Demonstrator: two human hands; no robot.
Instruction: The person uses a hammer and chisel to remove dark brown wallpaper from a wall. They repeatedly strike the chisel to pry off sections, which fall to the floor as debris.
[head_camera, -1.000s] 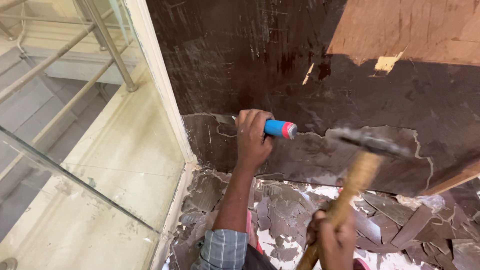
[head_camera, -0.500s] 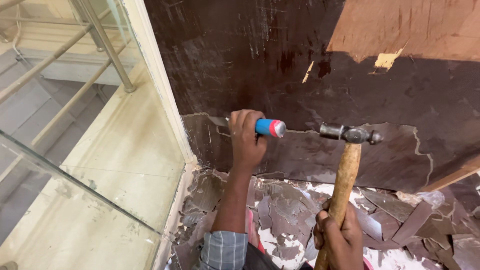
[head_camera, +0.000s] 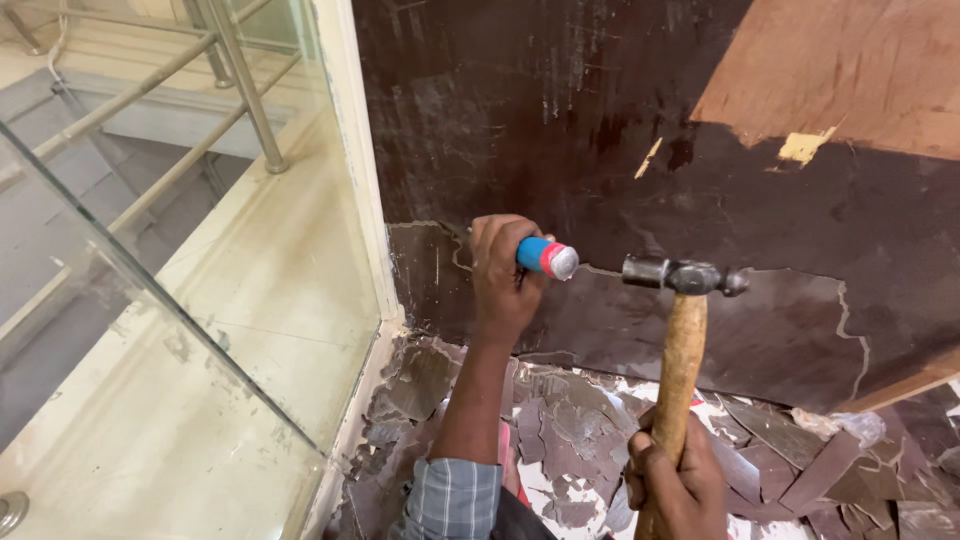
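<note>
My left hand (head_camera: 504, 272) is wrapped around a chisel with a blue and red handle (head_camera: 546, 258), its tip hidden behind the fist against a dark brown laminate wall panel (head_camera: 620, 150). My right hand (head_camera: 676, 480) grips the wooden shaft of a hammer (head_camera: 678, 360). The steel hammer head (head_camera: 682, 275) hangs a short way right of the chisel's grey butt end, not touching it. A ragged edge of peeled laminate (head_camera: 800, 300) runs across the panel at chisel height.
Broken laminate flakes (head_camera: 570, 420) lie heaped on the floor below the wall. A glass pane (head_camera: 180, 330) stands at left, with a metal railing (head_camera: 240, 90) and cream floor behind it. Bare plywood (head_camera: 860, 70) shows at upper right.
The hammer head has swung left from a blurred raised position to just beside the chisel's end. My left hand and chisel have barely shifted.
</note>
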